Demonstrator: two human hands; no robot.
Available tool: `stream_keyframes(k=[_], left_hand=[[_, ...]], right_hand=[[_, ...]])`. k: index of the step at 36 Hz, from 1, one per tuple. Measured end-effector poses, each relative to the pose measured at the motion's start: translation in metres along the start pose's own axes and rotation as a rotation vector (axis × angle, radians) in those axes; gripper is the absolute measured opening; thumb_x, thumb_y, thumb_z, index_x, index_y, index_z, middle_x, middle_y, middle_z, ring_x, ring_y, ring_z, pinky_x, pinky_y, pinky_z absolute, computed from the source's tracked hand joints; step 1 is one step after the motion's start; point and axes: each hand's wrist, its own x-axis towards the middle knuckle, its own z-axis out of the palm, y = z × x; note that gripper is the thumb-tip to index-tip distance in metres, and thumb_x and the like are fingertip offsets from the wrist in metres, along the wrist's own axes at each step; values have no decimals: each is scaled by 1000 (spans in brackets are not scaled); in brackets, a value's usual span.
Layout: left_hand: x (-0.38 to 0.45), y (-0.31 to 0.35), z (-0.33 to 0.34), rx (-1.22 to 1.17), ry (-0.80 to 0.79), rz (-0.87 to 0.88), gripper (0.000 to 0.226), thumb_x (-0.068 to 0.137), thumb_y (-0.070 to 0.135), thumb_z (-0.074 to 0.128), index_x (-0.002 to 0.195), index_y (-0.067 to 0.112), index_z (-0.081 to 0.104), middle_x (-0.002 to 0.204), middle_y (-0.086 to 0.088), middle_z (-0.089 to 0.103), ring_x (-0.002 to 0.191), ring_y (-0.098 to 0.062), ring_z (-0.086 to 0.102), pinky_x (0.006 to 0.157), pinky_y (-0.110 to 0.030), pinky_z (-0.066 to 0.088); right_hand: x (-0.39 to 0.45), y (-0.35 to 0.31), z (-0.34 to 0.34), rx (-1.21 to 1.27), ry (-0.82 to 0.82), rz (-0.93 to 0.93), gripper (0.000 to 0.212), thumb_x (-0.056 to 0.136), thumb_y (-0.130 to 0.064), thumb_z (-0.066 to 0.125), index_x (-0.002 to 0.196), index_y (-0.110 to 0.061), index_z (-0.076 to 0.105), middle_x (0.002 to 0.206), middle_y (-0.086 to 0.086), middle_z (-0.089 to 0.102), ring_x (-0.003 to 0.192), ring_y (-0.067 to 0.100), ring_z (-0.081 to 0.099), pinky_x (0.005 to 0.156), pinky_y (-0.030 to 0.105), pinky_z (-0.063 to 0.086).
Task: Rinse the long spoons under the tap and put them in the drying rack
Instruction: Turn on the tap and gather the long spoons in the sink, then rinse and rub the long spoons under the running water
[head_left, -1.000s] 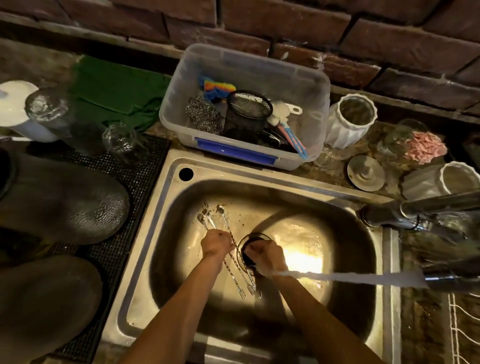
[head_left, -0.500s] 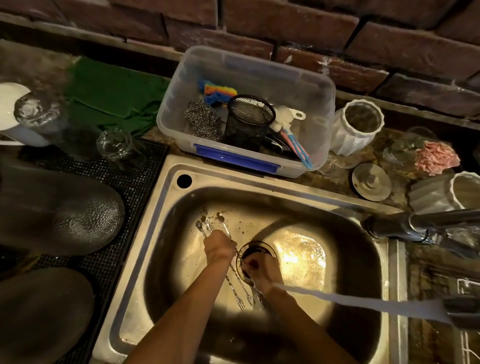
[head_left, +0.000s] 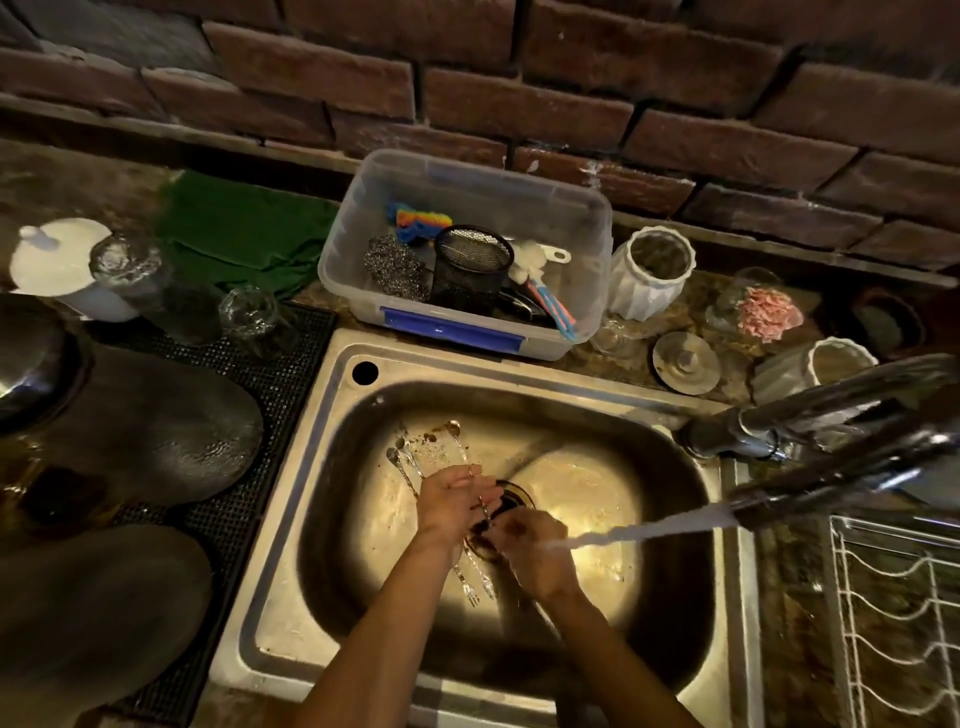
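Holding a bundle of long spoons (head_left: 410, 467) over the middle of a steel sink (head_left: 291, 519), the left hand (head_left: 452, 504) has its fingers wrapped round the handles. The spoon bowls stick out beyond the knuckles toward the far side of the basin, and the forked handle ends poke out below the wrist, nearer the person. Just to the right of it, the right hand (head_left: 530, 545) is curled and close against the same bundle, over the dark drain (head_left: 514, 493); whether its fingers actually pinch a spoon cannot be told. A stream of water (head_left: 649, 527) runs in from the right and lands on the back of the right hand. It comes from a dark tap (head_left: 831, 467) that reaches in from the right edge. Further right of the hands, beyond the sink rim, stands a white wire drying rack (head_left: 893, 613); nothing in it can be made out. Beyond the hands, against a brick wall (head_left: 519, 104), sits a clear plastic tub (head_left: 587, 249) holding a black mesh cup (head_left: 470, 260), a steel scourer (head_left: 395, 267) and a brush (head_left: 550, 301). Right of the tub stands a white ribbed jar (head_left: 649, 275). To the left of the hands lie a black rubber mat (head_left: 234, 519), upturned glasses (head_left: 249, 312) and a green cloth (head_left: 244, 234).
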Motion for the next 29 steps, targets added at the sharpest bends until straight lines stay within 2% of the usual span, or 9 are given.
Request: stream_keyframes(k=[2, 5, 8, 11, 13, 16, 21, 25, 29], left_hand=[[-11, -1, 0, -55, -51, 19, 28, 91, -9, 60, 119, -8, 59, 109, -25, 71, 97, -36, 72, 86, -41, 59], [-25, 0, 1, -125, -102, 14, 29, 92, -14, 54, 119, -4, 61, 109, -24, 72, 97, -33, 73, 88, -41, 59], [-40, 3, 5, -141, -124, 3, 32, 90, -17, 54, 118, -4, 60, 112, -27, 71, 100, -36, 72, 90, -42, 58], [-55, 7, 9, -116, -156, -1, 32, 88, -19, 54, 115, -3, 61, 108, -25, 73, 95, -32, 74, 87, -39, 60], [-64, 10, 11, -106, -170, 7, 26, 90, -18, 53, 111, -6, 63, 96, -21, 76, 81, -26, 77, 73, -32, 63], [-77, 13, 16, -61, -210, 44, 17, 90, -14, 57, 97, -4, 69, 81, -15, 78, 73, -23, 77, 61, -27, 60], [-91, 11, 23, -75, -232, 66, 16, 89, -11, 60, 92, 0, 71, 96, -19, 77, 89, -31, 76, 79, -44, 62], [-104, 9, 24, -37, -312, 72, 23, 89, -5, 64, 76, 6, 79, 91, -17, 78, 81, -30, 76, 61, -37, 62], [-113, 4, 24, -77, -302, 56, 8, 89, -2, 67, 90, -3, 74, 99, -22, 76, 92, -36, 75, 71, -39, 64]], right_hand=[[-12, -8, -5, 93, -21, -4, 9, 89, -4, 65, 83, 0, 70, 68, 2, 71, 57, 14, 61, 50, 21, 49], [-26, -20, -14, 153, -54, -16, 23, 90, 2, 60, 71, -7, 67, 55, -5, 68, 47, 5, 59, 43, 16, 45], [-35, -25, -24, 161, -31, 14, 21, 91, 6, 57, 75, -6, 67, 61, 3, 69, 53, 12, 64, 51, 22, 49], [-41, -26, -32, -5, -10, -14, 23, 93, -13, 62, 72, -18, 66, 65, -1, 71, 59, 12, 67, 58, 26, 52], [-44, -25, -38, -92, 15, -32, 27, 93, -25, 63, 65, -27, 63, 59, -6, 70, 56, 5, 67, 58, 24, 53], [-51, -23, -44, -75, 16, -43, 24, 92, -23, 63, 68, -23, 67, 62, 0, 73, 54, 9, 68, 55, 28, 52], [-68, -26, -54, 123, -13, -13, 36, 94, -12, 56, 60, -18, 68, 58, 11, 70, 48, 17, 59, 46, 26, 44], [-82, -32, -61, 239, -128, -4, 44, 95, -3, 48, 56, -8, 66, 47, 4, 63, 38, 8, 53, 40, 15, 38], [-94, -32, -66, 357, -149, 8, 36, 96, 1, 48, 61, 1, 59, 42, 1, 57, 33, 7, 46, 36, 14, 33]])
